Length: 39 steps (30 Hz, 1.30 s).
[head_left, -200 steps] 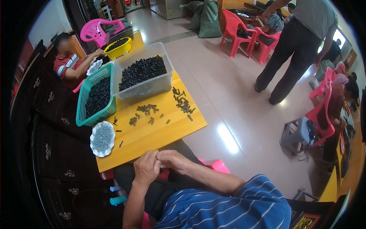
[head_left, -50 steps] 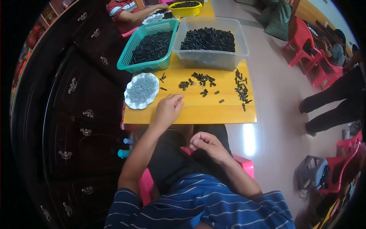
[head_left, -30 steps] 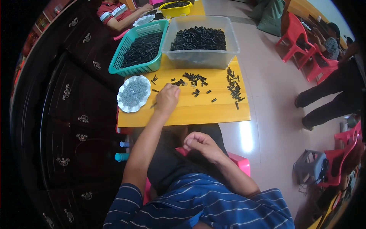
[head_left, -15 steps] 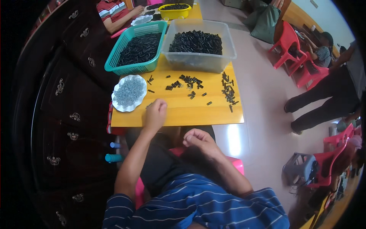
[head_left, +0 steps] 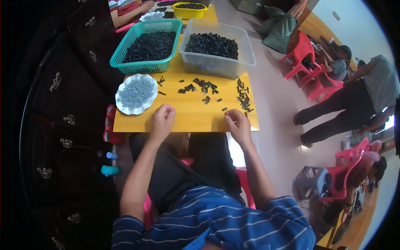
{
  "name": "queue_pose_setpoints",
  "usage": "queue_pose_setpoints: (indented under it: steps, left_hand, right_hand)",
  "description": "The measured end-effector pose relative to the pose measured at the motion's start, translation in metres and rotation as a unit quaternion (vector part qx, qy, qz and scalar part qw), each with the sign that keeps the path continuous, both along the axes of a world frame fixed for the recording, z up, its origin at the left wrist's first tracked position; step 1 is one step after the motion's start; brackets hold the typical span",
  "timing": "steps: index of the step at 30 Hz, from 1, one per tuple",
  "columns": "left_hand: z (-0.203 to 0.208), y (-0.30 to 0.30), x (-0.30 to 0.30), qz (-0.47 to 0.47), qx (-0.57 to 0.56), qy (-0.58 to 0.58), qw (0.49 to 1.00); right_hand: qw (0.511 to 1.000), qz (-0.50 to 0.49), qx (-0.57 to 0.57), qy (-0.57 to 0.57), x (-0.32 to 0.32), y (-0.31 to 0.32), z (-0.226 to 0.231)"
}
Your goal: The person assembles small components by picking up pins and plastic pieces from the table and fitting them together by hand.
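My left hand (head_left: 163, 119) rests over the front of the yellow table (head_left: 193, 118), fingers curled in; whatever they may hold is hidden. Over the front right part of the table is my right hand (head_left: 239, 126), thumb and fingers bent together beside a small black cylindrical piece (head_left: 225, 109). I cannot make out anything between those fingertips. A white wavy-rimmed plate (head_left: 121, 105) heaped with small silvery-clear slim parts lies beyond my left hand. Short black pieces (head_left: 204, 84) are scattered mid-table, and a denser pile of black pieces (head_left: 243, 98) lies along the right edge.
At the table's far side stand a green basket (head_left: 118, 66) and a clear plastic bin (head_left: 250, 60), both full of black pieces. Behind them is a yellow basin (head_left: 189, 13) by another person's arm. Dark drawers (head_left: 46, 125) line the left; a person (head_left: 366, 87) stands at right.
My right hand has moved up from my lap onto the table's front right. My left hand has shifted slightly left. The view has shifted a little.
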<state>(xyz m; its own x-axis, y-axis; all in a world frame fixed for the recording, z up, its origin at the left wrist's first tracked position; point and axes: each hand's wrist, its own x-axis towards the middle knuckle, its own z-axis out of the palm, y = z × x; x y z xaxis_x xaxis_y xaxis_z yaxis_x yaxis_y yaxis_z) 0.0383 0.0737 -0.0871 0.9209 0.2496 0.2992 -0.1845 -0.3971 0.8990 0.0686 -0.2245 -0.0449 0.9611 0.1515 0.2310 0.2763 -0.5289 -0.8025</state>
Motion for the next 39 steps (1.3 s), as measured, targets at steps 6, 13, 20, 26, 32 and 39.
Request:
queue_pose_setpoints:
  steps: [6,13,20,26,32,39]
  left_hand:
    - [0.001,-0.001,-0.001,-0.010,-0.002,-0.007,1.000]
    - [0.001,-0.001,0.000,-0.036,0.004,-0.038,0.999]
    - [0.002,0.000,-0.005,-0.029,0.024,-0.037,0.999]
    - [0.031,-0.022,-0.024,-0.093,-0.111,-0.007,0.989]
    - [0.059,-0.040,-0.044,-0.151,-0.126,-0.003,0.980]
    - [0.065,-0.046,-0.050,-0.162,-0.106,-0.017,0.981]
  right_hand:
    - [0.986,-0.043,-0.127,-0.094,0.025,0.004,0.003]
    - [0.962,-0.028,-0.218,-0.164,0.036,0.007,-0.012]
    - [0.966,-0.036,-0.202,-0.157,0.029,0.017,-0.014]
    - [0.925,0.138,0.295,0.194,-0.010,0.040,-0.007]
    - [0.874,0.183,0.364,0.267,-0.039,0.061,0.004]
    - [0.841,0.204,0.413,0.284,-0.055,0.074,0.002]
